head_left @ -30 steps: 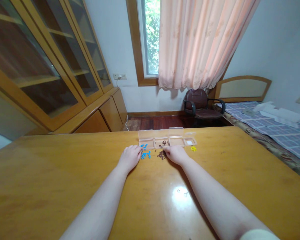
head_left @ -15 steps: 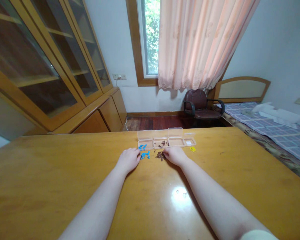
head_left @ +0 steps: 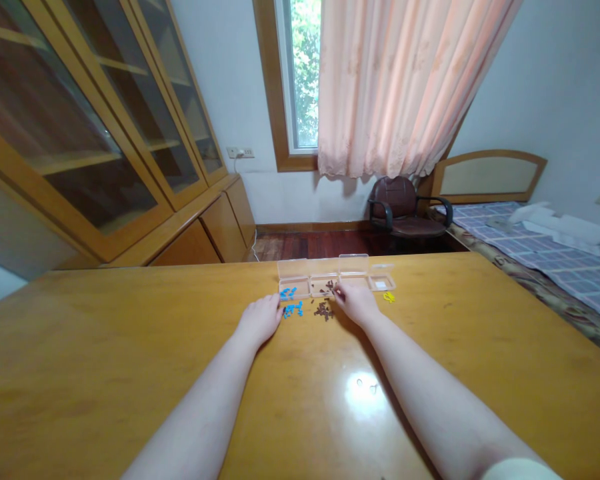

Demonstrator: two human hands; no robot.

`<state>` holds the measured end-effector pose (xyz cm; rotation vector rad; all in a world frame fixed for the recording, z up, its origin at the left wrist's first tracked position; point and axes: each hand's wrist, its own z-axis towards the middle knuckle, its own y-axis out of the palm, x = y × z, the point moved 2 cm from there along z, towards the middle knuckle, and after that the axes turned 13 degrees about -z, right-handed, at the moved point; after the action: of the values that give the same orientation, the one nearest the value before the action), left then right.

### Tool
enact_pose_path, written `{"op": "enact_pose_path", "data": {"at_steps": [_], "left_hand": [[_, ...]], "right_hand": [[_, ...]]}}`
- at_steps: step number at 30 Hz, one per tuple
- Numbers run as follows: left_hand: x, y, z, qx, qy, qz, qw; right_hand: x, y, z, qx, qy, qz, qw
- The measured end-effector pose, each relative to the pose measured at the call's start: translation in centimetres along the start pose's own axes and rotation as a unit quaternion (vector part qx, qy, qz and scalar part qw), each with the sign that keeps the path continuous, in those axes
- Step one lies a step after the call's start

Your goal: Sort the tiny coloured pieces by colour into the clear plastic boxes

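Note:
My right hand (head_left: 357,302) is pinched at the front edge of a clear plastic box (head_left: 325,294) with its lids up, a small brown piece seemingly at its fingertips. Several brown pieces (head_left: 329,286) lie in the compartment there, and a brown pile (head_left: 323,311) sits on the table just in front. My left hand (head_left: 260,319) rests on the table with curled fingers beside a pile of blue pieces (head_left: 294,309). What those fingers hold, if anything, is hidden. More blue pieces (head_left: 288,293) are in the leftmost compartment.
Yellow pieces (head_left: 389,297) lie in front of the box's right end, by a compartment with a white square (head_left: 381,285). The wooden table (head_left: 300,413) ends just behind the box. Beyond it stand an office chair (head_left: 403,208) and a bed (head_left: 535,240).
My right hand has moved from the brown pile up and slightly right to the box's brown compartment. My left hand stays by the blue pile. The view has shifted slightly.

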<state>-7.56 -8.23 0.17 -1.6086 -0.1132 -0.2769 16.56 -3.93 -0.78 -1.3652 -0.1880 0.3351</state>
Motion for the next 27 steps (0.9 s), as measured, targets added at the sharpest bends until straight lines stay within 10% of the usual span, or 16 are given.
{"op": "enact_pose_path", "data": {"at_steps": [27], "left_hand": [[0.6, 1.2, -0.1, -0.036, -0.002, 0.02, 0.999]], "right_hand": [[-1.3, -0.1, -0.7, -0.081, -0.1, -0.044, 0.991]]}}
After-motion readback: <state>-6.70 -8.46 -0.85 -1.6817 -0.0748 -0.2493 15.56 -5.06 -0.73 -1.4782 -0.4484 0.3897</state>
